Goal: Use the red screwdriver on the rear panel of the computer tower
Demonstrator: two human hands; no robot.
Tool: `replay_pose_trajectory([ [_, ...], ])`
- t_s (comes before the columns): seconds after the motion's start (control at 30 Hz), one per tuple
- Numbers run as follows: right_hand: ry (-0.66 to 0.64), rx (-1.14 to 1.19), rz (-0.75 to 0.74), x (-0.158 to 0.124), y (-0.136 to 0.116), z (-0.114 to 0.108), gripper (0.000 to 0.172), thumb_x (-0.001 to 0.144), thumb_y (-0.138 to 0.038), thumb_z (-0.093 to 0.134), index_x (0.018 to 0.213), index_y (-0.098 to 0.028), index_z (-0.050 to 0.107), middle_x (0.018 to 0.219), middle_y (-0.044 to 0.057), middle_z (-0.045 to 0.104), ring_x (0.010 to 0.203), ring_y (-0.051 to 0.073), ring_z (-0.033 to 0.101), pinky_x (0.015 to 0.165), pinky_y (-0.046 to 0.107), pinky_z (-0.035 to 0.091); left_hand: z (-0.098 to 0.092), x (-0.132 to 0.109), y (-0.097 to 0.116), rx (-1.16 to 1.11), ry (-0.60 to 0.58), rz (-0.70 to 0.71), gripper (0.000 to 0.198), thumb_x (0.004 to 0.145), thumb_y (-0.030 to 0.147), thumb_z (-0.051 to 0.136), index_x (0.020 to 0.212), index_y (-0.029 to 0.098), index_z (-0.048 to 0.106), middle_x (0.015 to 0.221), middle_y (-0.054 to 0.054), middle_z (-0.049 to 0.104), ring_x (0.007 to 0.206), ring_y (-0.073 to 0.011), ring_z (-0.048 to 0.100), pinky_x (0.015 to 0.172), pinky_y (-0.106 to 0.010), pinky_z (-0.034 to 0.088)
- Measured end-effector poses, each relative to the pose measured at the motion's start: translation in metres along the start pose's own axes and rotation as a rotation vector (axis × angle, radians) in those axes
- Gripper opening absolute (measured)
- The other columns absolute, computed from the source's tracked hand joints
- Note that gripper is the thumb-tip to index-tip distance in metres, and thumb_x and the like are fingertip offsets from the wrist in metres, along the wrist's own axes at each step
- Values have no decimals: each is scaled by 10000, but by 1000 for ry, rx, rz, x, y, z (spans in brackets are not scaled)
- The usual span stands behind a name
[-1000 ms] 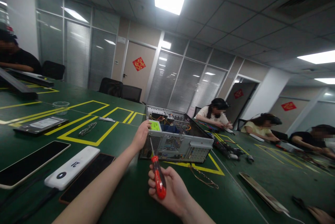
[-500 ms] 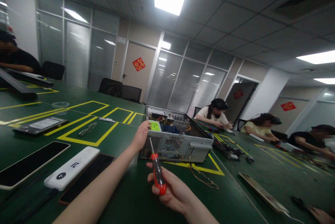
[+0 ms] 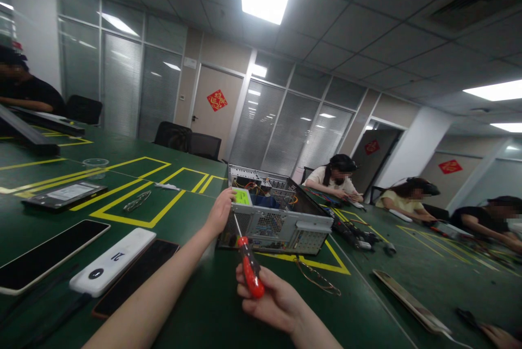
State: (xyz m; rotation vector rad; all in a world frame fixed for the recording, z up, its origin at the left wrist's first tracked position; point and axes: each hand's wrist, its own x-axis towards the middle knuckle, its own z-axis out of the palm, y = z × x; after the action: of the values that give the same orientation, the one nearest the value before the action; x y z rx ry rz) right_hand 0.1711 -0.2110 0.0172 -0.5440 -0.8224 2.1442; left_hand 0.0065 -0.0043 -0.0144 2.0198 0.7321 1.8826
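Observation:
An opened metal computer case (image 3: 312, 235) lies on the green table, its rear panel facing me. Inside its left end sits a power supply with a bright green label (image 3: 242, 197); wires and boards show beyond it. My left hand (image 3: 221, 212) grips the case's left edge beside that label, its fingertips partly hidden. A red and black screwdriver (image 3: 250, 272) is in my right hand (image 3: 272, 299), fingers closed around the handle. Its shaft points up and away, the tip at the rear panel near the power supply. Whether the tip sits in a screw I cannot tell.
To the left lie a hard drive (image 3: 65, 195), a white power bank (image 3: 112, 262), two phones and a clear plastic cup (image 3: 95, 167). A loose cable (image 3: 316, 277) lies before the case. Several co-workers sit around the table. Another phone (image 3: 410, 303) lies at the right.
My right hand's fingers have shifted on the screwdriver handle, and the handle has turned and tilted slightly to the right. My left hand stays on the case.

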Motion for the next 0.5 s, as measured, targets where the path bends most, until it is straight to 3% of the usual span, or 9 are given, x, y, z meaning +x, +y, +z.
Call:
replay_pose_trajectory([
  [0.1,43,54,59,-2,0,-2,418,669,-376,910,937,-161,672,926,17,685,626,57,512,510,160,341,0,0,1,1,-2,0,477,1038,501,260,995,203,631,1223,-126,667,1310,-267,549,1159,-498,416],
  [0.23,150,52,108,-5,-1,-1,343,762,-317,846,1020,-182,664,890,13,681,474,4,314,438,131,146,0,0,0,6,11,-3,460,1039,479,268,992,204,633,1224,-124,671,1310,-263,555,1164,-504,417],
  [0.37,217,31,100,-6,1,7,451,742,-271,837,1142,-192,643,869,24,692,569,62,521,506,161,281,1,0,-2,8,10,3,429,1039,443,281,1010,202,636,1239,-126,672,1313,-258,556,1170,-503,412],
  [0.5,99,-22,146,-7,1,15,553,653,-116,779,1172,-200,609,1106,88,724,801,153,679,701,255,440,1,-1,-3,-1,21,6,424,1038,442,289,1002,206,640,1225,-124,678,1308,-256,560,1173,-495,409],
])
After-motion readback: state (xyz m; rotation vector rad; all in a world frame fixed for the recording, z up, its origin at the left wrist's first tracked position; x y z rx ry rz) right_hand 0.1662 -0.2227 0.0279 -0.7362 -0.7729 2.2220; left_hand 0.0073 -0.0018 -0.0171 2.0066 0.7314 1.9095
